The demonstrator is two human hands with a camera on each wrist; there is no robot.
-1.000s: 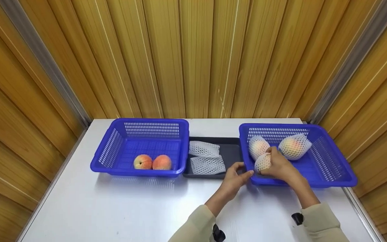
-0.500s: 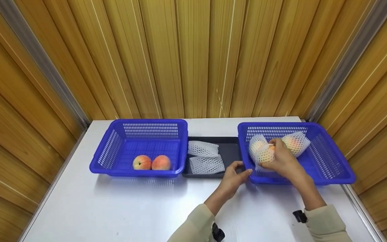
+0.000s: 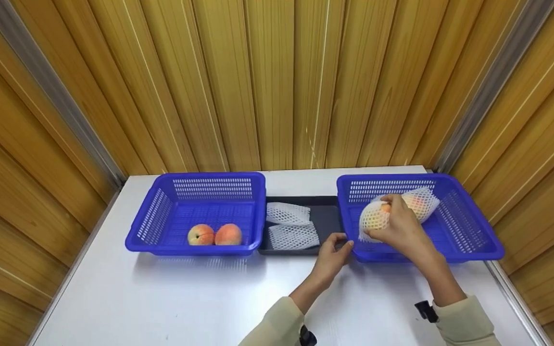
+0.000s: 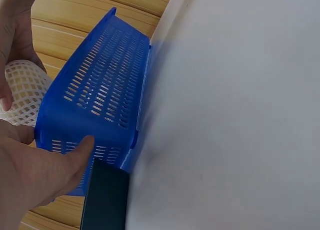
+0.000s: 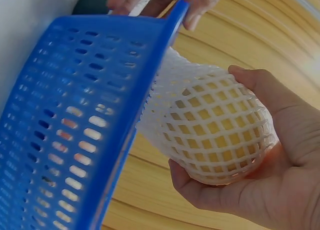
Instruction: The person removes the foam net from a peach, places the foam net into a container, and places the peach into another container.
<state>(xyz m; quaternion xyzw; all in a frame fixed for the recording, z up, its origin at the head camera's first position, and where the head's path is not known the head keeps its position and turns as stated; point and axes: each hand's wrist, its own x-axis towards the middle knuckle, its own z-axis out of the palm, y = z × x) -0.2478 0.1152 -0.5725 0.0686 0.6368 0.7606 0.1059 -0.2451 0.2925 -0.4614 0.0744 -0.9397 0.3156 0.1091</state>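
Note:
My right hand (image 3: pixel 404 235) grips a peach (image 3: pixel 374 218) in a white foam net sleeve, over the left part of the right blue basket (image 3: pixel 494 252). Thumb and fingers wrap the netted peach from both sides in the right wrist view, and the sleeve's loose end points toward the basket wall. With thumb and fingers on either side of the rim, my left hand (image 3: pixel 331 259) holds that basket's front left corner. Another netted peach (image 3: pixel 420 204) lies in this basket behind the right hand. A further netted one is mostly hidden behind the held peach.
A black tray (image 3: pixel 327 216) between the baskets holds two flat foam nets (image 3: pixel 295 235). In the left blue basket (image 3: pixel 260 211) sit two bare peaches (image 3: pixel 229 234) side by side. Wood-patterned panels (image 3: pixel 267 86) rise behind and beside the white table (image 3: pixel 185 298).
My right hand has raised and turned the netted peach, which now covers the one behind it. My left hand stays at the basket corner. The head view has shifted slightly.

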